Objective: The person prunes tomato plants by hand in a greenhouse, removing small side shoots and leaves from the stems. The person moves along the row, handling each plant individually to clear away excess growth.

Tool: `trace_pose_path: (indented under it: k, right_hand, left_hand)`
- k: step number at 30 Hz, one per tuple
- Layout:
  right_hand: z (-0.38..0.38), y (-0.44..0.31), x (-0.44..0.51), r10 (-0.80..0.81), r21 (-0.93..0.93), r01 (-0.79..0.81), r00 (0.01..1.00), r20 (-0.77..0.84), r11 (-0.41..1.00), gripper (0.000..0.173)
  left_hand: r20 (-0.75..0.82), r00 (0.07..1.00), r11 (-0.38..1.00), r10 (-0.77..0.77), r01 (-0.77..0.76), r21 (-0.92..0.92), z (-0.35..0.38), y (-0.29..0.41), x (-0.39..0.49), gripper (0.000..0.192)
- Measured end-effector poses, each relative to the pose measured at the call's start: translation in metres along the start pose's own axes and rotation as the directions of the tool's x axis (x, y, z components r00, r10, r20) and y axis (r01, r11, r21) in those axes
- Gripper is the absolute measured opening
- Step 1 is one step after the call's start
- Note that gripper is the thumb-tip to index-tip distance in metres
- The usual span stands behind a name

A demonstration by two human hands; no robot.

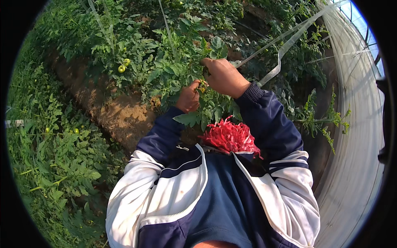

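Both my hands are at the upper part of a leafy tomato plant [173,68] in front of me. The fingers of my left hand [188,98] pinch the plant beside some small yellow flowers [202,89]. Just above and to the right, my right hand [225,76] is curled around the plant among its leaves; the back of the hand hides exactly which part it grips. A bundle of red plastic strips [229,138] hangs at my waist, below the hands.
Green tomatoes [123,66] hang to the left of my hands, above a bare soil ridge [124,116]. Pale plastic straps [279,59] slant across the upper right. Translucent plastic sheeting [356,139] walls the right side, and dense plants [59,173] fill the left.
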State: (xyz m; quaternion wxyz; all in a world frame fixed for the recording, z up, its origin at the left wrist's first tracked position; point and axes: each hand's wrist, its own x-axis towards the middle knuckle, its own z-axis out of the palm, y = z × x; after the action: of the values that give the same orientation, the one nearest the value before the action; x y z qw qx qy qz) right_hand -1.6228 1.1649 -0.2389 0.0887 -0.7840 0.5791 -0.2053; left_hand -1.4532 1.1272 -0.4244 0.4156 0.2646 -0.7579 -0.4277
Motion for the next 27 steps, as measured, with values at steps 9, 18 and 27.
trace_pose_path:
  k: [9, 18, 27]
  right_hand:
    - [-0.01, 0.004, -0.001, 0.05, 0.132, -0.06, 0.995, 0.081, 0.989, 0.038]
    - [-0.012, 0.004, 0.002, 0.027, -0.113, -0.019, 0.997, 0.069, 0.993, 0.026]
    - [-0.012, 0.005, 0.006, 0.081, -0.17, -0.1, 0.99, -0.12, 0.98, 0.027]
  left_hand:
    - [0.035, 0.999, 0.998, -0.014, 0.012, 0.069, 0.003, -0.007, 0.007, 0.038]
    - [0.141, 0.982, 0.969, -0.124, 0.09, 0.228, 0.0, 0.008, 0.011, 0.04]
    - [0.129, 0.989, 0.98, -0.071, 0.045, 0.193, -0.002, 0.023, 0.035, 0.028]
